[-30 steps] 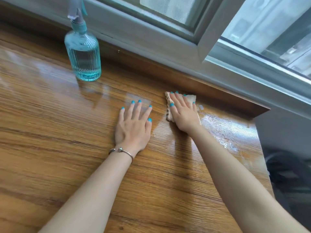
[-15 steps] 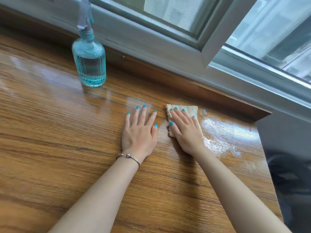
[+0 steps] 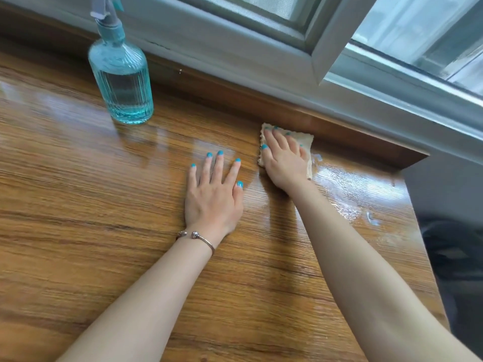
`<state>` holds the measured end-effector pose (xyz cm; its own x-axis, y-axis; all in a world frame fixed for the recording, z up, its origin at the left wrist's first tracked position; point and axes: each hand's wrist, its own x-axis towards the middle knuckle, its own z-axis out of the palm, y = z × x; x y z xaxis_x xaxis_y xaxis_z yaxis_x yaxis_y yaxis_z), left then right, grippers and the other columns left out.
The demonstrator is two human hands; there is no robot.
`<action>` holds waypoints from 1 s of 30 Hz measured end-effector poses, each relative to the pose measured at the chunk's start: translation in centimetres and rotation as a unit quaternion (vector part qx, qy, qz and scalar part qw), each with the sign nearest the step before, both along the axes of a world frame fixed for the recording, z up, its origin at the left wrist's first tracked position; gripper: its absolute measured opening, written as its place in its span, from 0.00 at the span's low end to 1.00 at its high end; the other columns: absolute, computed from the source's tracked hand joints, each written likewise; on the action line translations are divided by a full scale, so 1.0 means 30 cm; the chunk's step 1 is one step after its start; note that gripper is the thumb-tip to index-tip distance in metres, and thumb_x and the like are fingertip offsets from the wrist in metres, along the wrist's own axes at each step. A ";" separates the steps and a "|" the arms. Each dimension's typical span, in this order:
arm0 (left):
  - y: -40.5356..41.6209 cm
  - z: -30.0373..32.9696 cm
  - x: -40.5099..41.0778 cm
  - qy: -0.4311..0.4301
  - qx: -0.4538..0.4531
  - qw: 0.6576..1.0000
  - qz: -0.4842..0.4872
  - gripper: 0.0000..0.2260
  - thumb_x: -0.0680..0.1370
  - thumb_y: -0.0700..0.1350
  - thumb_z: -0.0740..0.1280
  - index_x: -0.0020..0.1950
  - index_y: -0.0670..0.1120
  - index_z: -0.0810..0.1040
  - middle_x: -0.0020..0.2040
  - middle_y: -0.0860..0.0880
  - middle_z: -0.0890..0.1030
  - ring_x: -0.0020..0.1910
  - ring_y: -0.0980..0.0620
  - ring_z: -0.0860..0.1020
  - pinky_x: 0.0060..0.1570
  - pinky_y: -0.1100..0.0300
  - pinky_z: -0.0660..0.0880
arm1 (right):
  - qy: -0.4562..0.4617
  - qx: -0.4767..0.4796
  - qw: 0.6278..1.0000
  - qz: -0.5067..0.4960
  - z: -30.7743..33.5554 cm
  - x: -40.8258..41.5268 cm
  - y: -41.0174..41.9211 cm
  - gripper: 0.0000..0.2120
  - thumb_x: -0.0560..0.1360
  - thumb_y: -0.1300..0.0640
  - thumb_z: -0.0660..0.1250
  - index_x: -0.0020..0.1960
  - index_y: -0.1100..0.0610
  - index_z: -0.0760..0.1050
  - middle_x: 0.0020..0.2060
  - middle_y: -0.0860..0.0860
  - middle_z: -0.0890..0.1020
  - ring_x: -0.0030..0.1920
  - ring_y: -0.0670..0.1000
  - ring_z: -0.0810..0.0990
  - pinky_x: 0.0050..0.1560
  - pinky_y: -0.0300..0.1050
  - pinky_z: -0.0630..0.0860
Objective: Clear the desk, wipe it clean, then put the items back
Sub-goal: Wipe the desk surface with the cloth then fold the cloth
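My right hand [image 3: 283,163] fingers [image 3: 274,138], flat, press cloth [image 3: 304,138] on desk [image 3: 78,205] by the rear ledge, left hand [image 3: 213,197] spread flat alongside; cloth likely soft, limp, damp, best pressed mid-fold.

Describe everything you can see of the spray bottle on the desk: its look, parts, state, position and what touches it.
The spray bottle is clear blue-tinted, ribbed and looks like glass or plastic, with rounded shoulders and a narrow neck. A pale grey trigger sprayer tops it, partly cut off by the picture's upper edge. It holds clear liquid to roughly two thirds. It stands upright on the wooden desk, near the back ledge under the window, left of both hands. Only the desk touches it; neither hand reaches it.
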<state>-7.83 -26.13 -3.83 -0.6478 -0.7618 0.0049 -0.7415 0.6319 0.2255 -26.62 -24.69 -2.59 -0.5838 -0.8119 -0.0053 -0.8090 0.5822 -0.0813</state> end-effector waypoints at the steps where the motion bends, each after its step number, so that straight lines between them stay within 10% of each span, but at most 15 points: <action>1: 0.000 0.000 -0.002 -0.002 -0.002 1.000 0.001 0.25 0.82 0.56 0.42 0.79 0.57 0.45 0.80 0.47 0.47 0.79 0.46 0.44 0.75 0.43 0.44 | 0.001 0.003 1.000 0.021 0.002 0.007 -0.007 0.23 0.82 0.46 0.46 0.77 0.41 0.54 0.76 0.42 0.59 0.76 0.52 0.55 0.70 0.55 0.53; 8: 0.004 0.011 0.000 0.002 0.002 1.000 -0.011 0.25 0.82 0.56 0.43 0.79 0.57 0.45 0.80 0.48 0.47 0.79 0.46 0.44 0.75 0.43 0.44 | -0.006 0.004 0.994 0.104 0.015 -0.095 0.111 0.22 0.81 0.37 0.50 0.75 0.35 0.59 0.74 0.38 0.64 0.72 0.50 0.60 0.66 0.50 0.55; 15: -0.001 0.002 -0.001 0.005 0.005 1.000 -0.010 0.25 0.82 0.56 0.43 0.79 0.57 0.45 0.80 0.48 0.46 0.79 0.46 0.43 0.75 0.44 0.43 | -0.061 0.033 0.993 0.090 0.005 0.053 0.172 0.24 0.82 0.42 0.45 0.78 0.37 0.46 0.78 0.39 0.48 0.79 0.48 0.42 0.75 0.58 0.37; 24: -0.010 0.004 0.001 0.017 0.008 1.000 -0.021 0.24 0.82 0.56 0.42 0.79 0.56 0.44 0.80 0.47 0.45 0.79 0.46 0.43 0.75 0.44 0.41 | -0.055 0.005 0.995 -0.082 0.014 -0.120 0.155 0.25 0.83 0.44 0.45 0.79 0.42 0.49 0.79 0.45 0.52 0.79 0.51 0.46 0.75 0.60 0.43; 30: -0.011 -0.004 0.011 0.002 0.004 1.000 -0.021 0.24 0.82 0.56 0.41 0.79 0.57 0.43 0.80 0.48 0.45 0.79 0.46 0.43 0.76 0.44 0.42 | -0.069 0.023 0.997 0.016 -0.001 -0.149 0.368 0.28 0.79 0.40 0.42 0.78 0.40 0.51 0.79 0.43 0.53 0.79 0.48 0.48 0.76 0.56 0.47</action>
<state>-7.50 -26.47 -3.95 -0.6797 -0.7335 0.0024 -0.7128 0.6613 0.2335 -31.08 -13.65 -2.63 -0.5487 -0.8271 -0.1213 -0.8102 0.5619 -0.1666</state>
